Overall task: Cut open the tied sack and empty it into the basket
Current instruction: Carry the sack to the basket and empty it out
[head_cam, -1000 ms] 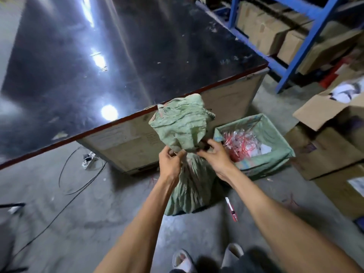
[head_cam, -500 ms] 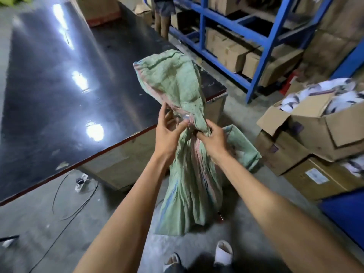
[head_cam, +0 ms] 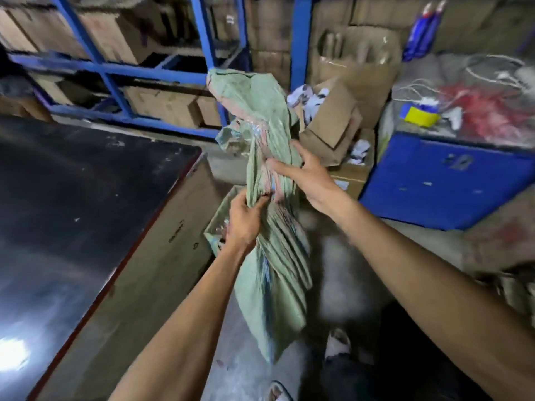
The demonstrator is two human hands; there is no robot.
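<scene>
Sack (head_cam: 269,273) of pale green woven plastic hangs in mid-air in front of the person, gathered into tight folds at its middle, with its crumpled upper end flopping above the hands and its lower end dangling near the concrete floor (head_cam: 254,371). Left hand (head_cam: 241,224) grips the bunched fabric from the near side, fingers curled round the gathered neck. Right hand (head_cam: 307,176) lies higher on the sack's right side, its forefinger stretched across the folds and the other fingers wrapped loosely over the cloth, so it holds the sack rather than merely touching it. Whether the tie is cut cannot be told; the folds hide it and the picture is blurred. Just behind the left hand and partly hidden by the sack, the green basket (head_cam: 215,224) stands on the floor against the end of the black-topped bench (head_cam: 86,212), with something pale inside it that is too blurred to make out. Beyond are blue shelving (head_cam: 202,53) stacked with cardboard boxes (head_cam: 162,108), an open carton (head_cam: 333,123), and to the right a blue crate (head_cam: 443,183) bearing a yellow roll of tape (head_cam: 421,115) and red strands. A sandalled foot (head_cam: 337,341) shows below.
</scene>
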